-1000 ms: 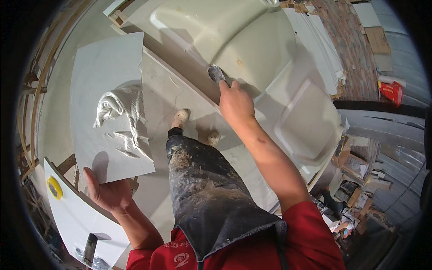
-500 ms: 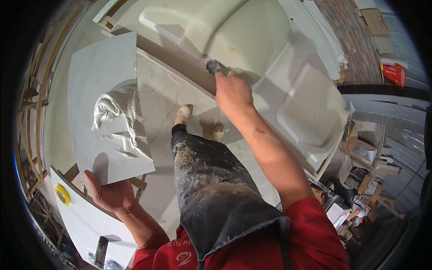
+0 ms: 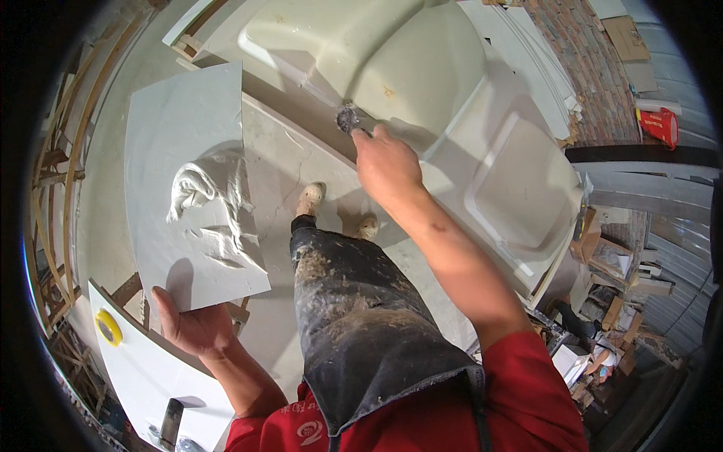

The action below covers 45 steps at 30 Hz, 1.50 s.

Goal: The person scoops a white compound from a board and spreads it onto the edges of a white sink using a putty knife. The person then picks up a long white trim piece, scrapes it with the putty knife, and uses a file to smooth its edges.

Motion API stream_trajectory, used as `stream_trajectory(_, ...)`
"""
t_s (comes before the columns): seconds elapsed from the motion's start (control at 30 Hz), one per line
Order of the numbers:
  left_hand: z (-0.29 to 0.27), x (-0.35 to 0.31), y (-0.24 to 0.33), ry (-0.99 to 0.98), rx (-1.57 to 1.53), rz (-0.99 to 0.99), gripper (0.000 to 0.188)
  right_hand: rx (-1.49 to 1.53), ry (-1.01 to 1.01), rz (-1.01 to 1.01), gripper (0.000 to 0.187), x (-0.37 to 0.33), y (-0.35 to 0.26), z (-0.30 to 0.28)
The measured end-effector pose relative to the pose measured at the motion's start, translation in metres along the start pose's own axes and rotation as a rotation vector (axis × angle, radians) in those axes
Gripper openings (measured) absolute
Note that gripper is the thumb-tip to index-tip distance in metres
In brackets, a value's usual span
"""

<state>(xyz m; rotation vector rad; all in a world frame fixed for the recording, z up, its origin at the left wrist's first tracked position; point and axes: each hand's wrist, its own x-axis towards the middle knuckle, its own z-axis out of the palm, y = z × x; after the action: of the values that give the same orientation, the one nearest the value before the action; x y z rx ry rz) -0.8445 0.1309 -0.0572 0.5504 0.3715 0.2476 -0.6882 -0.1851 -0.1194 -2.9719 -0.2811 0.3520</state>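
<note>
My left hand [image 3: 197, 329] grips the near edge of a flat grey board [image 3: 166, 120], thumb on top and fingers hidden underneath. A thick heap of white paste [image 3: 197, 184] lies on the board, with smears trailing toward its right edge. My right hand [image 3: 388, 162] is closed around a small dark hand tool [image 3: 347, 118] caked with pale residue; its exact kind is not clear. The tool's end is at the lower inner edge of a large cream moulded shell [image 3: 422, 68], beside a raised ridge. A brownish spot marks the shell nearby.
A pale ledge [image 3: 301, 135] runs along the shell's near side above the concrete floor [image 3: 275, 169]. At lower left, a white panel [image 3: 143, 377] carries a yellow tape roll [image 3: 108, 328] and a dark cylinder [image 3: 171, 422]. Wooden framing stands left; a red container [image 3: 660, 126] and clutter lie right.
The tool in my right hand has shifted slightly left along the shell's edge and turned a little. The board in my left hand has drifted slightly right, its paste heap looking unchanged.
</note>
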Motion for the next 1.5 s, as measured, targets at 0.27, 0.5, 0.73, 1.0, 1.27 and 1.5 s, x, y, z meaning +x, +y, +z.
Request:
stream_trajectory(0.27,0.001,0.000,0.004,0.013,0.037,0.024,0.048,0.026,-0.063,0.059,0.019,0.012,0.001,0.001)
stream_trajectory(0.5,-0.001,0.008,0.006,-0.031,0.001,-0.024,0.048,0.015,-0.084,0.085,0.022,0.011,0.007,0.001)
stream_trajectory(0.73,0.000,0.012,0.004,-0.112,-0.030,-0.045,0.048,0.046,-0.111,0.140,0.021,-0.006,0.004,-0.005)
stream_trajectory(1.0,0.007,0.013,0.003,-0.132,-0.027,-0.058,0.051,0.079,-0.011,0.122,0.018,-0.031,0.024,0.010)
stream_trajectory(1.27,-0.003,0.015,0.014,-0.139,-0.019,-0.074,0.052,0.072,-0.008,0.127,0.020,-0.056,0.020,0.015)
stream_trajectory(1.5,0.002,0.014,0.014,-0.107,0.039,-0.070,0.050,0.031,-0.012,0.128,0.027,-0.072,0.026,0.018)
